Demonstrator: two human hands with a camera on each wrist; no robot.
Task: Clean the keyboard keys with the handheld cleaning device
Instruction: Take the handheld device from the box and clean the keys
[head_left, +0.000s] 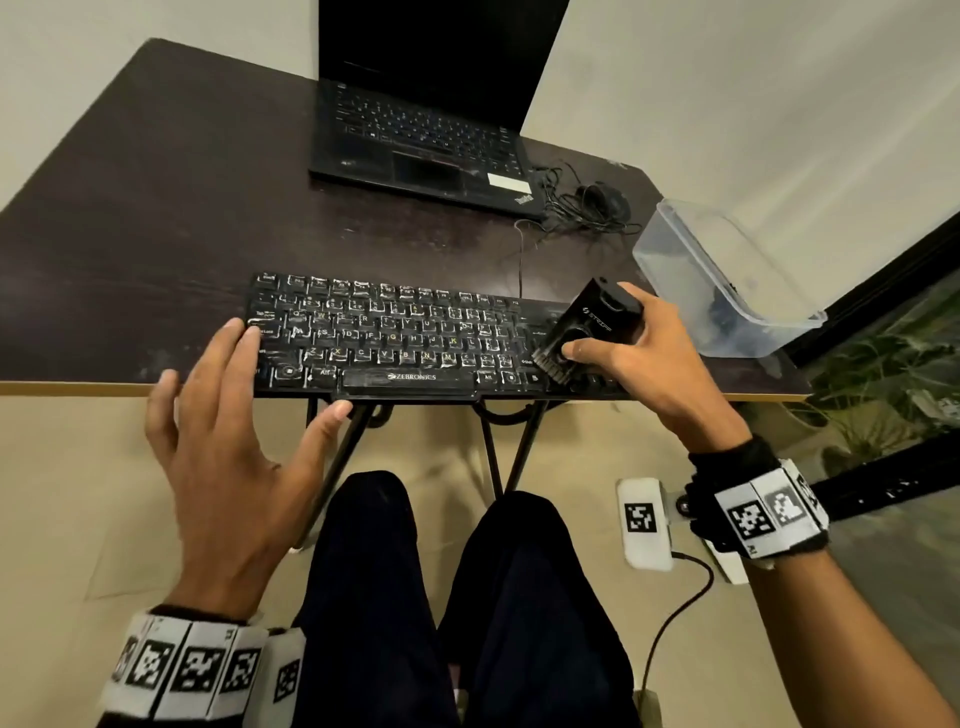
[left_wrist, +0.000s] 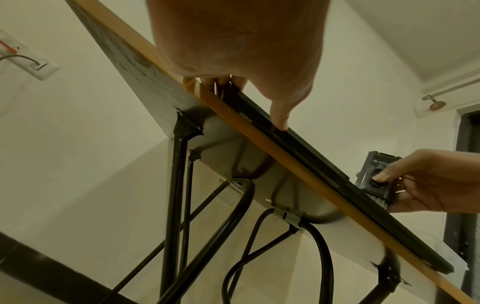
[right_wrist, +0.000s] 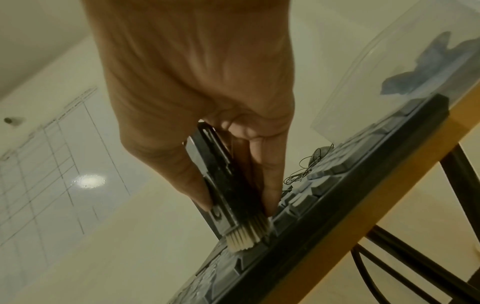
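A dusty black keyboard (head_left: 384, 338) lies along the table's near edge, its front lip also seen from below (left_wrist: 306, 152) and from the right end (right_wrist: 324, 207). My right hand (head_left: 639, 358) grips a black handheld cleaning device (head_left: 587, 332) with a brush head, thumb on its front. The pale bristles (right_wrist: 244, 236) press on keys at the keyboard's right end. My left hand (head_left: 228, 431) is spread with straight fingers at the keyboard's left end; fingertips (head_left: 244, 332) touch the left keys and the thumb (left_wrist: 280, 117) rests on the front edge.
An open black laptop (head_left: 415, 130) stands at the back of the dark table (head_left: 156, 234). A mouse (head_left: 602, 200) with tangled cable lies right of it. A clear plastic tub (head_left: 722, 280) sits at the right edge. Black table legs (left_wrist: 176, 205) and my knees are below.
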